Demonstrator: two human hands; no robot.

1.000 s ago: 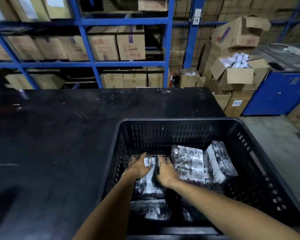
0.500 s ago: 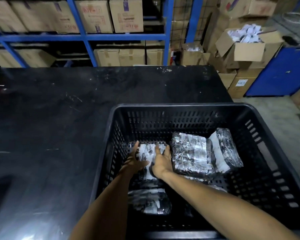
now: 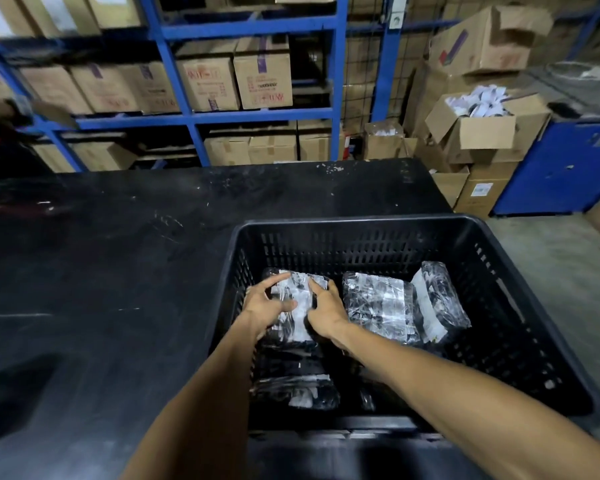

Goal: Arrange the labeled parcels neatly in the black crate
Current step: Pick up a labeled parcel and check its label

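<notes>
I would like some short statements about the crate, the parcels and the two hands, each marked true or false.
1. Both hands rest on the same parcel. True: the left hand and the right hand touch it.
2. The black crate stands on the floor. False: it sits on the black table.
3. Another parcel leans tilted at the right. True.
4. The crate is filled to its rim. False: the parcels lie low inside it.

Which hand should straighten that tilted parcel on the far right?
Probably the right hand: it lies nearer the tilted parcel, while the left hand sits beside the crate's opposite wall.
</notes>
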